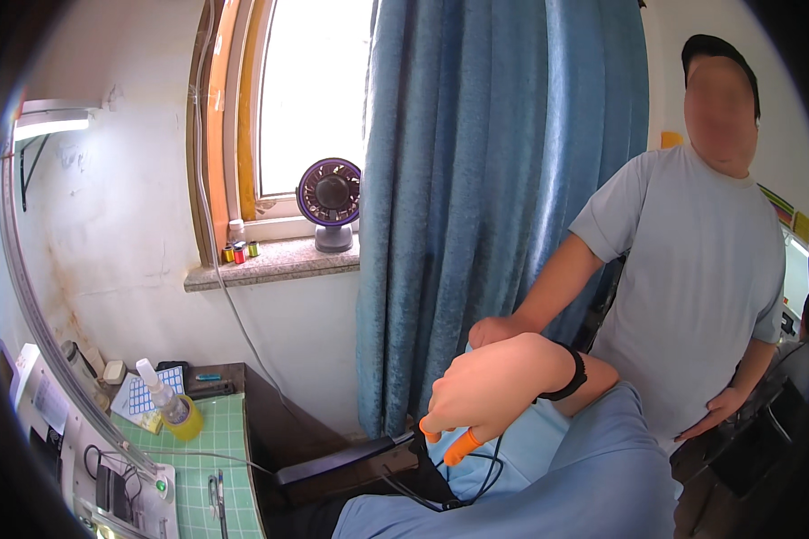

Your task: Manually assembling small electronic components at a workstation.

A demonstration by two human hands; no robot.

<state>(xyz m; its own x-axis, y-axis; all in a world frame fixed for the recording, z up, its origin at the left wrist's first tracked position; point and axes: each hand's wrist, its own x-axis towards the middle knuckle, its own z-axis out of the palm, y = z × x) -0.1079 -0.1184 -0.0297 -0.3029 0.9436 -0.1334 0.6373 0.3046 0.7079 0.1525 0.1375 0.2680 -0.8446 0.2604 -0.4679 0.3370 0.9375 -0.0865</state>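
My right hand [490,382] is raised in front of me, its back upward and a black band [567,373] around the wrist. Orange finger cots [463,446] cover two of its fingers, which point down and stand apart; nothing shows between them. The other fingers are hidden. Thin black cables [485,481] lie below the hand, over light-blue cloth, and I see no contact with them. Just behind my hand is another person's closed hand [502,331]; whether the two touch cannot be told. My left hand is out of view.
A person [692,251] in a grey shirt stands at the right. To the left, a green gridded mat [220,427] bears tweezers [221,503] and a spray bottle [157,386] by a yellow container [184,422]. A black armrest [342,458] and blue curtain [503,180] lie beyond; a fan [331,193] stands on the sill.
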